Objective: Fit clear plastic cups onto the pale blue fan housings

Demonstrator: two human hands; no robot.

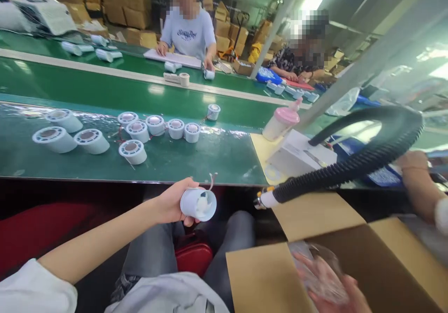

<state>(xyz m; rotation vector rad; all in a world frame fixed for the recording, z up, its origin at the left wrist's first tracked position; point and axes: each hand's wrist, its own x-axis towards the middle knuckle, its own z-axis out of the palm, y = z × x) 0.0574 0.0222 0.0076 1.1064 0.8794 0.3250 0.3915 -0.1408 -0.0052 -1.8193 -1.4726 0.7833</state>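
My left hand (pixel 173 203) grips a white cylindrical fan housing (pixel 198 204) over my lap, its open end facing right, with thin red wires sticking up from it. My right hand (pixel 336 285) is low at the right, inside an open cardboard box (pixel 395 261), and closed around a crumpled clear plastic bag (pixel 317 268); the hand is blurred. A black corrugated hose (pixel 350 168) with a white nozzle (pixel 263 200) hangs just right of the housing.
Several more white housings (pixel 133 150) lie on the green conveyor table (pixel 196 159). A pink-lidded bottle (pixel 282 122) and a white box stand at the right. Two people work across the belt; another person's arm (pixel 420 182) reaches in at the right.
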